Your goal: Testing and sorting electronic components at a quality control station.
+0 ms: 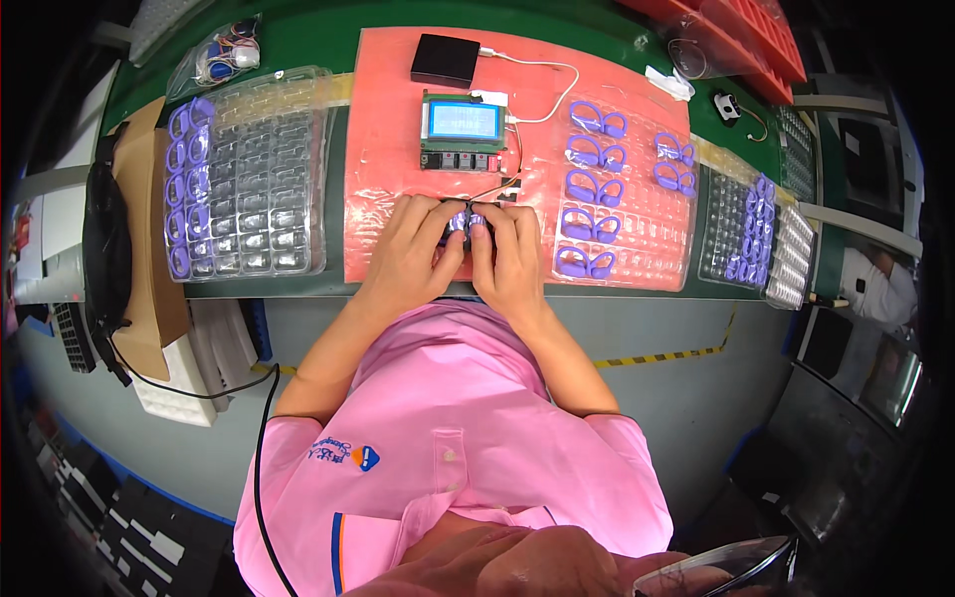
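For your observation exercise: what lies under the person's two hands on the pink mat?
Between the left hand and right hand show purple parts on a dark fixture, with thin wires running to it on the pink mat. The hands hide the fixture's shape.

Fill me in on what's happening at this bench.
A person in a pink shirt presses both hands, left hand and right hand, together over small purple parts on a red mat. Just beyond sits a small screen unit with wires. Purple ear-hook pieces lie in pairs to the right; a clear tray is to the left.
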Tool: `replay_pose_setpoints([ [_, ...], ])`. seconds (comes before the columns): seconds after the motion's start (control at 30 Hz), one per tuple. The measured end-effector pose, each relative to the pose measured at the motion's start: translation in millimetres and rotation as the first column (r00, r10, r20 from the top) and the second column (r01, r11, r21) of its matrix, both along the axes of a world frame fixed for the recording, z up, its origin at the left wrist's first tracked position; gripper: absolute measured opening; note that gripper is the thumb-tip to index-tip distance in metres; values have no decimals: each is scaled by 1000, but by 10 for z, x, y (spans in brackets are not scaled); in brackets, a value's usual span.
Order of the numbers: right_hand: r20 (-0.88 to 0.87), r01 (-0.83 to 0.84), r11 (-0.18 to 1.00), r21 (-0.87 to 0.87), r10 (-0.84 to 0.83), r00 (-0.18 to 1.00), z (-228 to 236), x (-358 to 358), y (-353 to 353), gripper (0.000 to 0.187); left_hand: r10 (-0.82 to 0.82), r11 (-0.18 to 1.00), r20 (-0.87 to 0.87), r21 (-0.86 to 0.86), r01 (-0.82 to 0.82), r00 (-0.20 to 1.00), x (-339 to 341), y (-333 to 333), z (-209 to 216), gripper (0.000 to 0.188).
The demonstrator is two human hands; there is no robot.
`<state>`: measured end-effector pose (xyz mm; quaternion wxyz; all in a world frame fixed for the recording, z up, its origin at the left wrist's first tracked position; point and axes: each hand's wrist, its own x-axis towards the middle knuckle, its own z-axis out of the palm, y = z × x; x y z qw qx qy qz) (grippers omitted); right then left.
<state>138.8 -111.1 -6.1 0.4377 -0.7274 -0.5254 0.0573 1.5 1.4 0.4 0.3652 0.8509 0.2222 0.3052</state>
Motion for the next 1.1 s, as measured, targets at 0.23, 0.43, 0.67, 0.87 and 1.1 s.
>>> replay_pose_setpoints([
  [0.23, 33, -5, 1000, -13, 5, 999, 14, 21, 28, 25, 10, 1000, -24, 23, -9, 1000, 15, 9, -28, 34],
  [0.43, 36, -6, 1000, -26, 7, 999, 24, 14, 18, 24, 7, 999, -15, 44, -7, 1000, 11, 2, -41, 35],
  [0.67, 42, -14, 1000, -12, 15, 999, 6, 28, 34, 24, 4, 999, -34, 49, -3, 999, 17, 12, -26, 36],
  [0.87, 32, -21, 1000, -16, 21, 999, 2, 16, 15, 24, 3, 998, -51, 57, 0, 999, 6, -1, -9, 36],
  [1.1, 66, -12, 1000, 4, 12, 998, 7, 29, 41, 24, -6, 999, -41, 47, 8, 999, 7, 15, -14, 36],
])
